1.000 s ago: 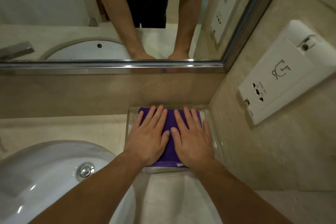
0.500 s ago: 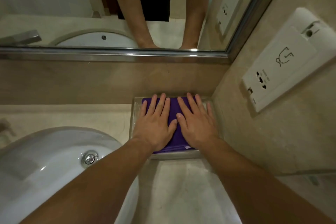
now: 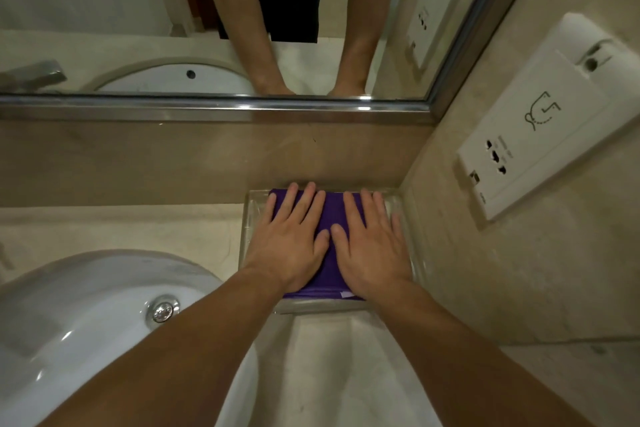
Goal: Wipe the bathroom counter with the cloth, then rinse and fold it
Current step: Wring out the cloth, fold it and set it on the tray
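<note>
Cloth [image 3: 327, 218], folded, lies in a clear tray [image 3: 407, 215] at the table's back corner, directly beneath both flat palms: left hand [image 3: 292, 239], right hand [image 3: 372, 243], fingers spread, gripping nothing.

Most of the purple cloth [image 3: 328, 215] is covered by the 2 flat hands, the left hand [image 3: 289, 243] and the right hand [image 3: 372, 246]; only a strip between them, the far corners and the near edge show. A pale tag at its near edge is too small to read. The clear tray [image 3: 254, 218] under it is hard to trace, its floor hidden. The sink [image 3: 86, 315] is cut off at the left and bottom edges. The tap shows only as a blurred reflection in the mirror [image 3: 104, 10]. The small print on the wall socket [image 3: 540, 125] cannot be read.
</note>
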A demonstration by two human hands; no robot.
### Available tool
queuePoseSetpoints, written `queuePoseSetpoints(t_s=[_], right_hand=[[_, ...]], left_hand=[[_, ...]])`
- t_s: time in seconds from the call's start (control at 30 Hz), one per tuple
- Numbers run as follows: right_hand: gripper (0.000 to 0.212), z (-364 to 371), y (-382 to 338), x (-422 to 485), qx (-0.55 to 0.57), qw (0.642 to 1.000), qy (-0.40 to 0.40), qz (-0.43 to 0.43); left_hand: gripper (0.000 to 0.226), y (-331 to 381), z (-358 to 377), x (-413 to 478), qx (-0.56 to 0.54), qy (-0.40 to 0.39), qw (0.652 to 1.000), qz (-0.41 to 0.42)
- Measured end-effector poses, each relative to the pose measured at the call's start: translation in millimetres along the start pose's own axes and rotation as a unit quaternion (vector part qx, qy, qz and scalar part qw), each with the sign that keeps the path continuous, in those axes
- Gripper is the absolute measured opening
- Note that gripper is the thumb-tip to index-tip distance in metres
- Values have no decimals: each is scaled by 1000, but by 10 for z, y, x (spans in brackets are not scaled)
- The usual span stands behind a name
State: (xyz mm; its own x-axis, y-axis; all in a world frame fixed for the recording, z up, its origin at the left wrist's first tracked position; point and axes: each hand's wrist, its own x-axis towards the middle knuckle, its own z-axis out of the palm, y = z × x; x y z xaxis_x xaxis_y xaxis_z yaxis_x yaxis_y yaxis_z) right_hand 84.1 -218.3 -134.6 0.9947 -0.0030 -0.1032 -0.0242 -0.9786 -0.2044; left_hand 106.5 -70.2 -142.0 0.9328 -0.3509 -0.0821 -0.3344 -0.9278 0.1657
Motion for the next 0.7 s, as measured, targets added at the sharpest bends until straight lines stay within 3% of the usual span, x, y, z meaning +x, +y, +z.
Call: queuePoseSetpoints(t_s=[0.1, 0.47, 0.7], right_hand=[[63, 88, 58, -5, 2, 1000, -29, 8], [86, 106, 45, -14, -10, 999, -8, 33], [71, -13, 44, 32, -8, 996, -81, 47]], left_hand=[[77, -23, 45, -18, 4, -5, 1000, -6], [76, -37, 68, -56, -12, 9, 997, -72], [71, -47, -25, -28, -33, -59, 994, -83]])
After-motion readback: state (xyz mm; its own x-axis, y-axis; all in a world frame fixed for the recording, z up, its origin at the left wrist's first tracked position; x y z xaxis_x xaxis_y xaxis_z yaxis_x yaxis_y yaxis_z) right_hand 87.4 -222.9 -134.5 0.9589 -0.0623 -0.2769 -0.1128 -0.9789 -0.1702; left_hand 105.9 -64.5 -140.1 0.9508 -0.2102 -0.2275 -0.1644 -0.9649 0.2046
